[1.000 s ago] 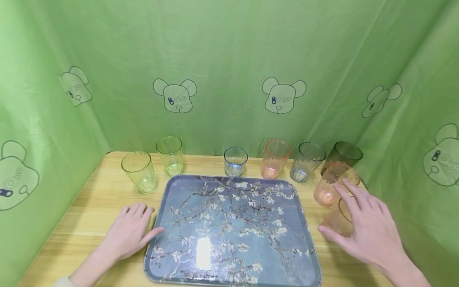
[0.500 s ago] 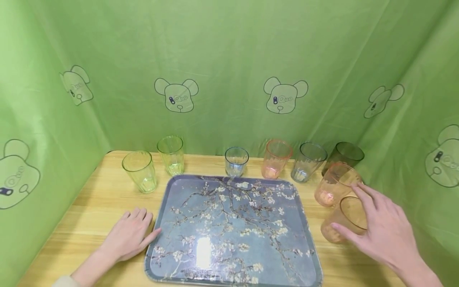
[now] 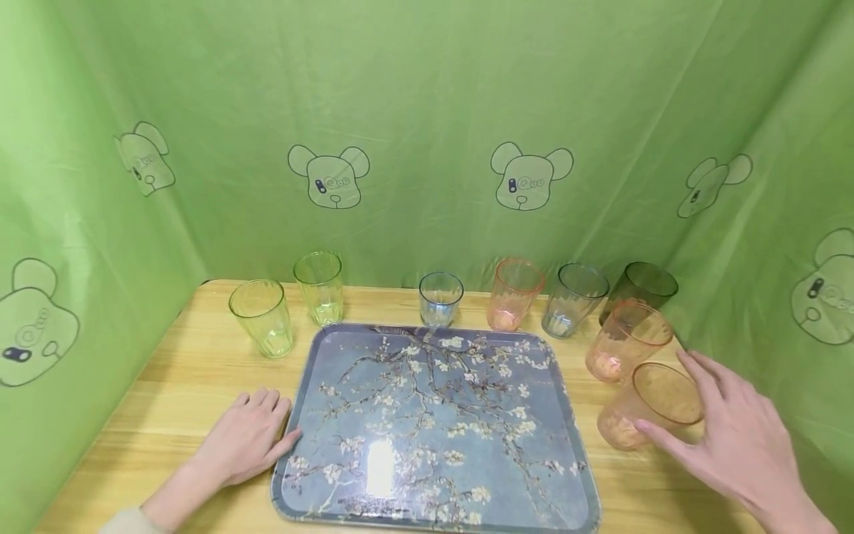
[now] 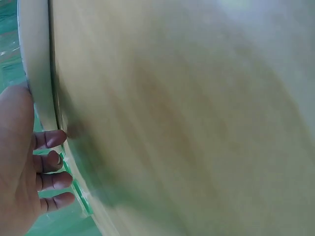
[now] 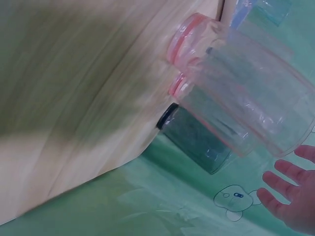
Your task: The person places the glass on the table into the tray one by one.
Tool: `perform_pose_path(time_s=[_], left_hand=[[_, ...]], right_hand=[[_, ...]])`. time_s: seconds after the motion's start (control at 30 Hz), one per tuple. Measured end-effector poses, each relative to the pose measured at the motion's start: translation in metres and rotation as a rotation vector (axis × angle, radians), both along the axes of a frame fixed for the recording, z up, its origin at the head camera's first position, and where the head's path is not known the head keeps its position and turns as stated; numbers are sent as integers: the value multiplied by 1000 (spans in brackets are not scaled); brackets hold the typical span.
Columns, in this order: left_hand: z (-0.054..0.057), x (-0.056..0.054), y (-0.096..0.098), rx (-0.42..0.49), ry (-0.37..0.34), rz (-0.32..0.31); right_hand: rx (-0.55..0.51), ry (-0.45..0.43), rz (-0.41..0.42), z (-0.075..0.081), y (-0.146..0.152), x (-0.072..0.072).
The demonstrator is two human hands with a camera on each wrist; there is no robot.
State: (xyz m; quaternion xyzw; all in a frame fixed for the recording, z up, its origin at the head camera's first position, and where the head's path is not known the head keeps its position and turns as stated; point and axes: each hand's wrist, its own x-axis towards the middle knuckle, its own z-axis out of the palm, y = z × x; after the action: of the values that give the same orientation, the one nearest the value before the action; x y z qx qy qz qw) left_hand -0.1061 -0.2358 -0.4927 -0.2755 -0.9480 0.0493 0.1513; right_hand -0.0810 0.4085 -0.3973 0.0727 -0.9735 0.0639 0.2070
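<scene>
My right hand [image 3: 740, 437] hovers with spread fingers just right of a clear orange glass [image 3: 627, 419], its thumb overlapping the glass's near side in the head view. In the right wrist view, the fingertips [image 5: 284, 172] are close to the rim of that glass [image 5: 246, 93]. Behind it stands a pinkish-orange glass [image 3: 610, 356]. At the left edge of a blue tray with a blossom-branch print [image 3: 480, 460], my left hand [image 3: 243, 437] lies loosely with its thumb at the tray's rim. In the left wrist view, the left hand's fingers [image 4: 54, 181] are loosely bent and hold nothing.
Along the back stand two green glasses [image 3: 270, 334] at left, a short blue glass [image 3: 438, 308], a pink glass [image 3: 510, 304], a grey-blue glass [image 3: 567, 311] and a dark glass [image 3: 640, 285]. A green curtain [image 3: 427, 148] encloses the wooden table [image 3: 167, 386].
My right hand has drawn back to the right from around the orange glass, leaving more of it in sight. The left hand has stayed nearly still beside the tray.
</scene>
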Motion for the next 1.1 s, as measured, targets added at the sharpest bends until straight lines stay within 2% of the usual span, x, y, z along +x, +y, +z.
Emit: perform_pose_path(time_s=[0.43,0.73,1.1], left_hand=[[0,0,4,-18,-13,-8],[0,2,3,-18,-47,12],[-1,4,4,-18,-39,14]], right_hand=[[-52,-22,-32,-15,13,3],[-130,-126,-82,-29,23,3],[-117,-150,-80,-45,27,0]])
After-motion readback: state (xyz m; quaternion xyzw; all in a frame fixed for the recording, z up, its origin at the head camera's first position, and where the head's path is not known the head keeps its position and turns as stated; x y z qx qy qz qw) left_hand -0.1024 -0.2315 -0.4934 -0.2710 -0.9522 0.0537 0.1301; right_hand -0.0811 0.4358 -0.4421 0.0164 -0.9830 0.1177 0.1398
